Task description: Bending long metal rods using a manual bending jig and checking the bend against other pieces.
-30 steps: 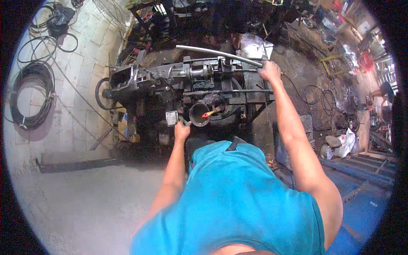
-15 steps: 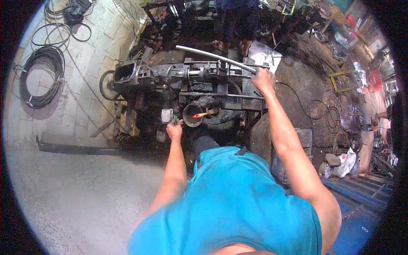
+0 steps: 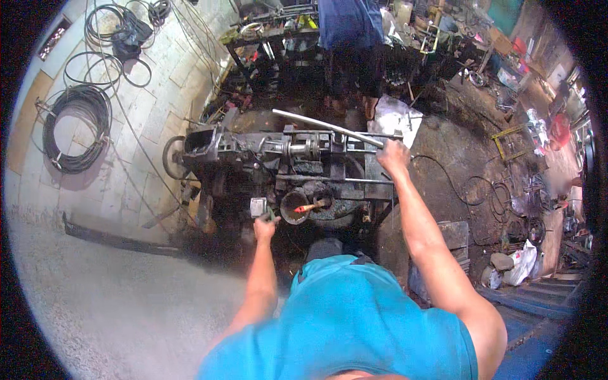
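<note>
A dark, greasy machine (image 3: 297, 150) with bars and a central shaft stretches in front of me. My right hand (image 3: 394, 157) is closed round the near right end of a long pale metal pipe (image 3: 326, 128), which slants up to the left above the machine. Low on the machine's front side, my left hand (image 3: 265, 228) is closed, with a small greenish piece at its fingers that I cannot make out. A small whitish box-like part (image 3: 258, 206) is just beyond it. Right of that hand sits a round container (image 3: 293, 217) with a red and tan paintbrush (image 3: 307, 208) across it.
Coiled black cable (image 3: 76, 130) lies on the pale tiles at left. Across the machine, a person in dark blue clothing (image 3: 349, 25) stands by a cluttered workbench (image 3: 278, 28). A pale sheet (image 3: 392, 123), a yellow frame (image 3: 506, 142) and a white bag (image 3: 522, 263) lie to the right.
The view has tilted up, so the machine, pipe and hands sit lower in the picture and more of the far bench shows. Both hands keep nearly the same places on the machine and pipe.
</note>
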Tool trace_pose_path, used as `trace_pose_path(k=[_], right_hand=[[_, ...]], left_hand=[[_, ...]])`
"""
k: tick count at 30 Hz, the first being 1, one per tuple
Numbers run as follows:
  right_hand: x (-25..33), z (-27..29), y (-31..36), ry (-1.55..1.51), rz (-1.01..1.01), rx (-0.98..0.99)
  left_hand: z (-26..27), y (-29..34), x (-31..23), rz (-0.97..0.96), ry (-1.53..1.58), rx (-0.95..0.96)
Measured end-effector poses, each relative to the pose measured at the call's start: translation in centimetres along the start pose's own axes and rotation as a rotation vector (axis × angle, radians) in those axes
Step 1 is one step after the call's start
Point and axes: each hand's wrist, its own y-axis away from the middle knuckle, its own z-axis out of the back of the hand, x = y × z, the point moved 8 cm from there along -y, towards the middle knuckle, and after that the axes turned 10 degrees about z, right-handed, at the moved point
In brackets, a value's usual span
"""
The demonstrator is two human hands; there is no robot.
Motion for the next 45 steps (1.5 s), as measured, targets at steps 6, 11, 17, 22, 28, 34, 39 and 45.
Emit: trace_pose_path(k=[6, 11, 17, 22, 28, 34, 39, 45], right_hand=[[-0.2, 0.5, 0.0, -0.053, 0.012, -0.131], [0.3, 0.8, -0.1, 0.010, -0.006, -0.054], [0.1, 1.1, 0.2, -0.013, -0.072, -0.015], [0.2, 0.6, 0.2, 0.006, -0.007, -0.037], [-0.8, 0.9, 0.2, -0.021, -0.028, -0.016], [-0.6, 1.1, 0.6, -0.011, -0.049, -0.029], [-0.1, 1.8, 0.5, -0.054, -0.004, -0.064], [0.0, 2.0, 0.8, -0.041, -0.006, -0.056]], left_hand=[[-0.4, -0.6, -0.6, 0.005, 0.105, 0.020], [0.4, -0.1, -1.9, -0.032, 0.125, -0.033], [-0.1, -0.5, -1.7, -0.020, 0.173, 0.007], [-1.1, -1.8, 0.6, -0.018, 0.290, 0.047], [-0.8, -1.4, -0.7, -0.058, 0.225, 0.071], [-1.7, -1.6, 0.0, -0.028, 0.260, 0.096], [-0.3, -0.7, -0.6, -0.024, 0.189, 0.098], [-0.9, -1.3, 1.1, -0.080, 0.207, 0.062]])
